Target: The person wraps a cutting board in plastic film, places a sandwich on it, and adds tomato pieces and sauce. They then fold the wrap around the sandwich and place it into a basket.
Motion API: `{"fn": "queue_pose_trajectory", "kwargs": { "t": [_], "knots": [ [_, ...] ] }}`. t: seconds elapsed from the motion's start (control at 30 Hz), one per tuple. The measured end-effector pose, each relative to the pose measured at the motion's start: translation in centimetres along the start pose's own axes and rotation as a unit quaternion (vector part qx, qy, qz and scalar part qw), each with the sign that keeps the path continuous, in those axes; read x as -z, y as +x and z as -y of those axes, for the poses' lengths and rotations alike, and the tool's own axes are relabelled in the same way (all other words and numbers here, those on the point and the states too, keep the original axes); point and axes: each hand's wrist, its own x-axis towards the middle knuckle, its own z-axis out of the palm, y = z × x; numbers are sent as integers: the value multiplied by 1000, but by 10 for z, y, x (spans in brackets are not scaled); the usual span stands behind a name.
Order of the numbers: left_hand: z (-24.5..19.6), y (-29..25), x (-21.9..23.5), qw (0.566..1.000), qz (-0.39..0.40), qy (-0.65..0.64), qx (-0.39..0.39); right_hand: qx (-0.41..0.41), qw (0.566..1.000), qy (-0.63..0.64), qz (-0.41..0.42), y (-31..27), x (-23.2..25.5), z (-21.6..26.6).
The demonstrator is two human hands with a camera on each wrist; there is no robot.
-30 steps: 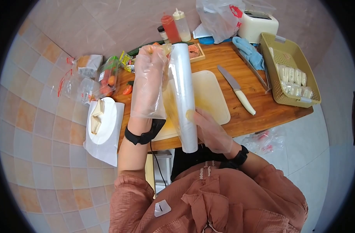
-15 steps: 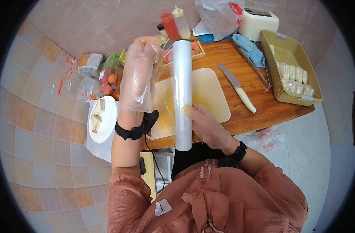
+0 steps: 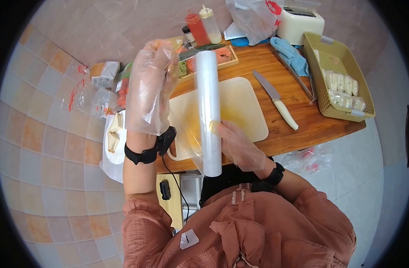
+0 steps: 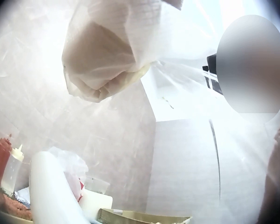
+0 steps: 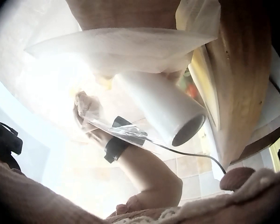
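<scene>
While the right hand wraps fingers round the roll, film stretches leftward; the left hand grips it, fingers curled

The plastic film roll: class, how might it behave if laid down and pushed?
The roll would probably roll readily, being long and round. It is likely stiff, since it looks straight in the right hand. The loose film seems floppy: it is thin, clear and creased.
</scene>
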Motion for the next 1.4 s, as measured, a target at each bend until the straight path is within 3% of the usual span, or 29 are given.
{"fn": "queue_pose_trajectory", "kwargs": {
  "t": [0.07, 0.17, 0.23, 0.3, 0.33, 0.5, 0.67, 0.73, 0.9, 1.03, 1.3, 1.4],
  "knots": [
    [-5, -1, -5, 1000, -6, -6, -4, 9, 1000, -15, 7, -1, 1, -1],
    [-11, -1, -12, 997, -75, 4, 13, 7, 999, -32, 7, 0, 6, -4],
    [-9, 2, 3, 1000, 14, 16, -17, -5, 999, -36, 6, 1, 8, -3],
    [-12, 2, 3, 1000, 12, 21, -11, 46, 982, -183, 16, 0, 6, 2],
    [-14, 2, 3, 1000, 15, 24, -2, 45, 982, -184, 20, 0, 3, 4],
    [-16, 7, 2, 1000, 17, 4, -17, 29, 998, -63, 6, 2, 8, -7],
    [-21, 8, 8, 1000, 16, -2, -23, 75, 996, -57, 8, 1, 3, -6],
    [-26, 8, 17, 996, 80, 26, -13, 92, 993, -73, 16, 3, 7, -9],
    [-34, 2, 10, 999, 40, 26, -19, 12, 999, 18, -28, -1, 0, -3],
    [-38, -4, 7, 1000, -2, 17, -17, -14, 1000, 6, -14, 0, 6, -4],
    [-42, -1, 14, 998, 36, 14, -40, -43, 998, 17, -51, 1, 2, -9],
    [-44, 2, 16, 998, 40, 19, -46, -46, 998, 31, -27, 2, 8, -12]
  ]
}}
